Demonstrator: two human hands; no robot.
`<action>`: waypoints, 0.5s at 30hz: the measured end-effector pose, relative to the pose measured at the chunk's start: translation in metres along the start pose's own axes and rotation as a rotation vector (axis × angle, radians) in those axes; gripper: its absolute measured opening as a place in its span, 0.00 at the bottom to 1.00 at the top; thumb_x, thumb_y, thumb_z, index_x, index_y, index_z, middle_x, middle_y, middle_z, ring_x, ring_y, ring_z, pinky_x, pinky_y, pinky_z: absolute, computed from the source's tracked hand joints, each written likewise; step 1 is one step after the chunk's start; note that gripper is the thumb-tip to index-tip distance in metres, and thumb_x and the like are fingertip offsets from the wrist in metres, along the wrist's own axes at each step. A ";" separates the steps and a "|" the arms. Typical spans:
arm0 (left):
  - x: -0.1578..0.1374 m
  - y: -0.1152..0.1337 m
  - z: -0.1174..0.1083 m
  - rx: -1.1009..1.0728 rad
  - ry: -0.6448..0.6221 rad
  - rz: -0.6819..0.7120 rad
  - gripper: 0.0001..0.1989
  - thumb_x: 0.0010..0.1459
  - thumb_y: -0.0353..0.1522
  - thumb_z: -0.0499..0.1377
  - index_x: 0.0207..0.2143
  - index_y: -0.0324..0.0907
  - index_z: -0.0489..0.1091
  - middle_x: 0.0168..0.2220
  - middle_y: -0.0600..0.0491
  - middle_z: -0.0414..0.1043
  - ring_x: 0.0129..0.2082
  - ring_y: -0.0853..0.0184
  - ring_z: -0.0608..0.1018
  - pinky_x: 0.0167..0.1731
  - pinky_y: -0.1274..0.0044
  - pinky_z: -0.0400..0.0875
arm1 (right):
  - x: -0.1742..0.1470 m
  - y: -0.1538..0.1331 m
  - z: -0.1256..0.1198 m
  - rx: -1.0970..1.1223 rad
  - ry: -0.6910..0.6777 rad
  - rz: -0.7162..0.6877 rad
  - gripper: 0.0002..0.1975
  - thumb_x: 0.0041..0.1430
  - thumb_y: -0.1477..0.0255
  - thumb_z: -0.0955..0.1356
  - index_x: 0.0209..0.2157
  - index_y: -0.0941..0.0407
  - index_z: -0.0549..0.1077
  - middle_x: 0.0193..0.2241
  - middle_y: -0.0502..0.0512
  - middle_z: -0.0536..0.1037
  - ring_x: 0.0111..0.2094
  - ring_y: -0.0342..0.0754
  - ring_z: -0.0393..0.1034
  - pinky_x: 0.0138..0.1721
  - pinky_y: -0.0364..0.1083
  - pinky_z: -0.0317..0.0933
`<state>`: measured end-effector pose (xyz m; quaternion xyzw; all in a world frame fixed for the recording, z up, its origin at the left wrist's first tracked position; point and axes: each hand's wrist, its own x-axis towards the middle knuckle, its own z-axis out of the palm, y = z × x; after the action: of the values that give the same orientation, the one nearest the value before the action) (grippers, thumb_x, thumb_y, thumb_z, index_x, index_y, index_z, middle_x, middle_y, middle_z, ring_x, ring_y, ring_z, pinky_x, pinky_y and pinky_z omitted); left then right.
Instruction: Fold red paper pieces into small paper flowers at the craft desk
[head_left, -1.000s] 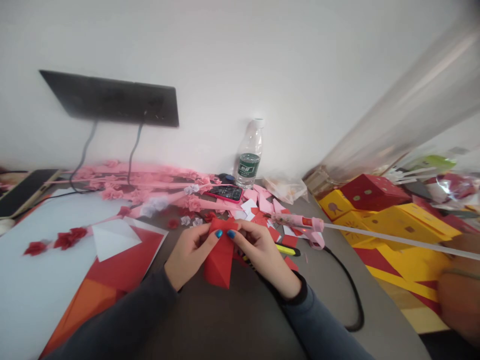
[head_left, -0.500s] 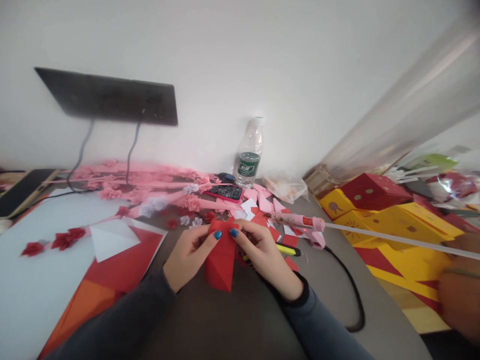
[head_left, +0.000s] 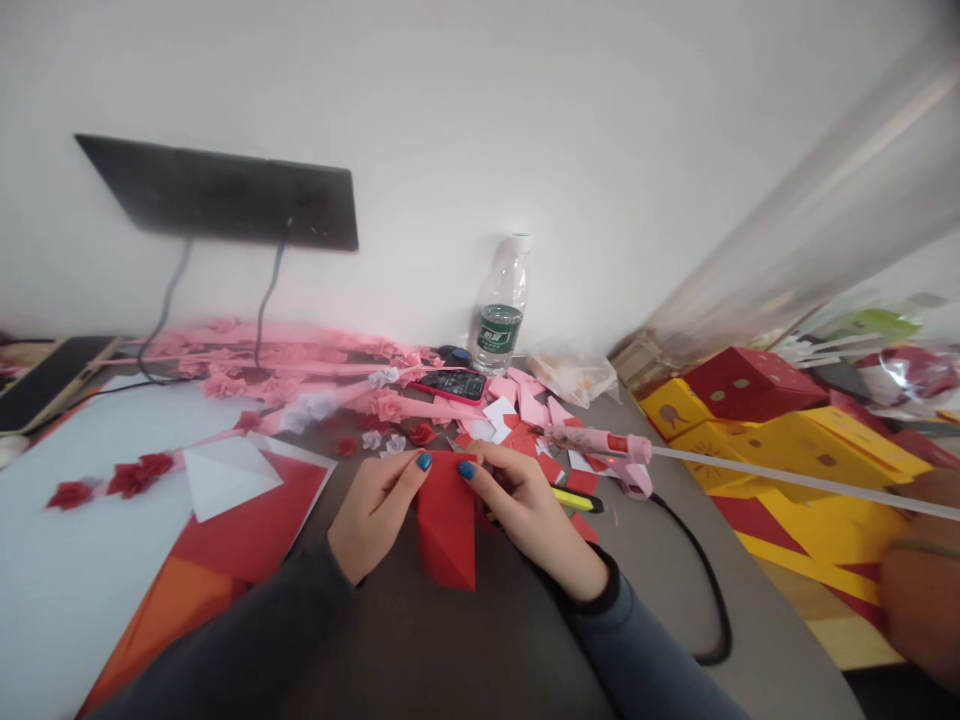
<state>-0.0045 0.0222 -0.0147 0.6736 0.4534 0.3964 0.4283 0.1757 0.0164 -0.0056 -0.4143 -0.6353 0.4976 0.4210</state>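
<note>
A piece of red paper (head_left: 448, 525) hangs between my hands above the grey table, its lower end coming to a slanted point. My left hand (head_left: 381, 508) pinches its upper left edge between thumb and fingers. At the upper right edge, my right hand (head_left: 529, 508) grips it in the same way, thumb on the near face. Just beyond my right hand lie loose red, white and pink paper pieces (head_left: 531, 410). A yellow and black cutter (head_left: 576, 499) sits partly behind that hand, and a pink glue gun (head_left: 600, 443) with a long glue stick rests further right.
A water bottle (head_left: 501, 310) stands by the wall behind a phone (head_left: 450, 384). Pink paper-flower stems (head_left: 300, 350) lie at the back left, red and orange sheets (head_left: 247, 530) at the left. Yellow and red boxes (head_left: 795, 440) and another person's arm (head_left: 926, 590) are at right.
The top of the red paper, folded up between my thumbs before, now lies flatter. Its lower end has swung slightly right, and my left thumb has shifted a little left.
</note>
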 end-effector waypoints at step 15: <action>0.006 0.002 0.004 -0.332 -0.282 -0.237 0.13 0.50 0.39 0.66 0.28 0.37 0.74 0.26 0.53 0.76 0.25 0.69 0.73 0.27 0.80 0.68 | 0.001 0.007 -0.001 -0.006 0.063 -0.035 0.16 0.65 0.64 0.63 0.24 0.55 0.59 0.22 0.46 0.57 0.24 0.42 0.50 0.26 0.43 0.48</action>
<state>0.0015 0.0263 -0.0130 0.5849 0.3937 0.3144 0.6357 0.1769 0.0191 -0.0122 -0.4198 -0.6304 0.4750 0.4481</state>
